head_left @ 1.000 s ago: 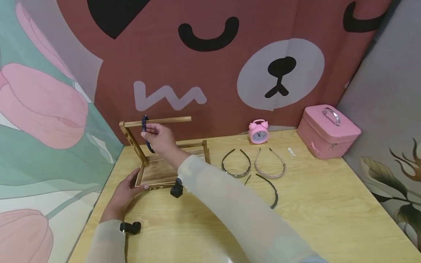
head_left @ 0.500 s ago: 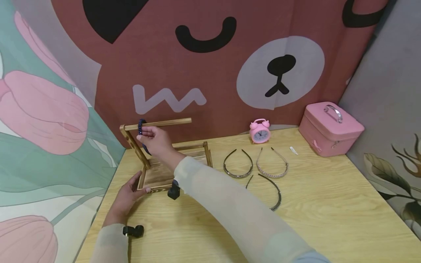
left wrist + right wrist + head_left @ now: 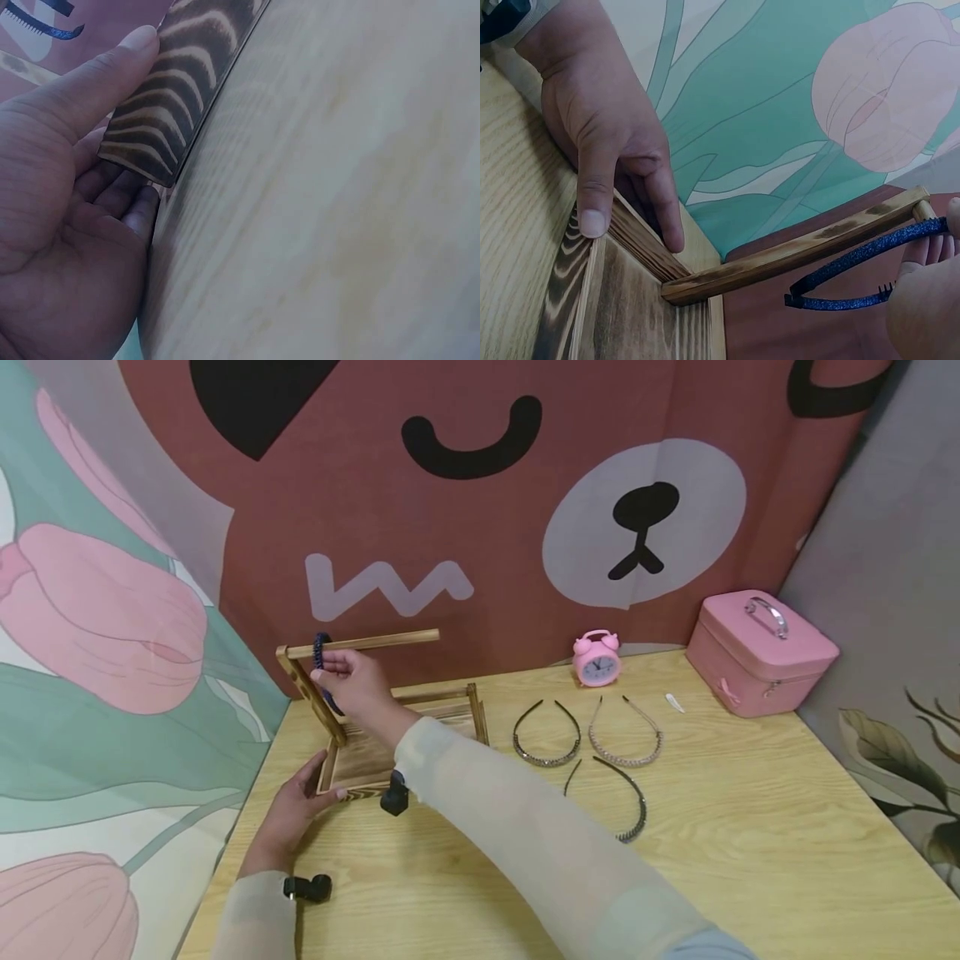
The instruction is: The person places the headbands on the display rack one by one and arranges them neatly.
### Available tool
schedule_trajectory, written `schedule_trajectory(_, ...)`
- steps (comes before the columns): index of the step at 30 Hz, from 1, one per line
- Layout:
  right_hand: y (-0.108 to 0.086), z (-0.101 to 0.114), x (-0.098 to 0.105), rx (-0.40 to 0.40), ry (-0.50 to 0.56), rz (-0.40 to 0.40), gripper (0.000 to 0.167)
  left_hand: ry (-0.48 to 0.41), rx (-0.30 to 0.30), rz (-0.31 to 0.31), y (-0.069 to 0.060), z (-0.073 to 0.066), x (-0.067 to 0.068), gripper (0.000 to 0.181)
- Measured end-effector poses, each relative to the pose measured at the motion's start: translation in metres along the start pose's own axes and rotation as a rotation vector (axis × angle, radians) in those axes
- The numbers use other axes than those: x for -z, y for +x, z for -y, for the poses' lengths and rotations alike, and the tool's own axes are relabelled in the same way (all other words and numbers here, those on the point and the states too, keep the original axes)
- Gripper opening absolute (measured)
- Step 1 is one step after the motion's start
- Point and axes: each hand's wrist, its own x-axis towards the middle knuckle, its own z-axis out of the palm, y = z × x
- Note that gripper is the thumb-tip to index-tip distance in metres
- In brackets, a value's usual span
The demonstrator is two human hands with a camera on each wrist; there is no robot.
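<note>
A wooden stand (image 3: pixel 360 760) with an upright post and a top bar (image 3: pixel 390 638) stands at the left of the table. My right hand (image 3: pixel 363 689) pinches a dark blue headband (image 3: pixel 318 652), which hangs over the bar near the post; in the right wrist view the headband (image 3: pixel 862 251) has a glittery surface and small teeth. My left hand (image 3: pixel 288 814) grips the stand's front left corner, thumb on the front edge and fingers at the side. The left wrist view shows this hand (image 3: pixel 75 172) around the striped wooden edge (image 3: pixel 180 90).
Three headbands lie right of the stand: a dark one (image 3: pixel 546 762), a pink one (image 3: pixel 626 762) and another dark one (image 3: pixel 642 810), partly behind my right sleeve. Behind them are a pink alarm clock (image 3: pixel 597 668), a white clip (image 3: pixel 675 702) and a pink case (image 3: pixel 757 652).
My right hand has moved slightly left with the blue headband, along the bar toward the post. My left hand keeps its hold on the stand's corner.
</note>
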Motion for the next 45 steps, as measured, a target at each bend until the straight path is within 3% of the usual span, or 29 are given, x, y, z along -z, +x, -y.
schedule_trajectory(15,-0.003,-0.003,-0.009,0.041,-0.025,0.035,0.025,-0.001,-0.045,-0.006,0.001,0.000,-0.001,0.097)
schedule_trajectory(20,-0.005,-0.010,-0.002,0.059,-0.046,0.059,0.025,0.002,-0.048,-0.004,0.002,-0.002,-0.001,0.096)
schedule_trajectory(24,-0.013,-0.018,0.014,0.099,-0.093,0.126,0.026,-0.002,-0.046,0.002,0.001,-0.001,0.000,0.098)
schedule_trajectory(30,-0.037,-0.028,0.060,0.198,-0.163,0.280,0.029,0.002,-0.045,0.000,0.001,0.002,0.002,0.101)
schedule_trajectory(35,-0.061,-0.033,0.109,0.205,-0.252,0.354,0.034,-0.005,-0.046,-0.008,0.001,0.001,0.001,0.101)
schedule_trajectory(45,-0.121,-0.051,0.259,0.277,-0.546,0.350,0.025,0.030,-0.035,-0.011,-0.001,0.002,-0.002,0.102)
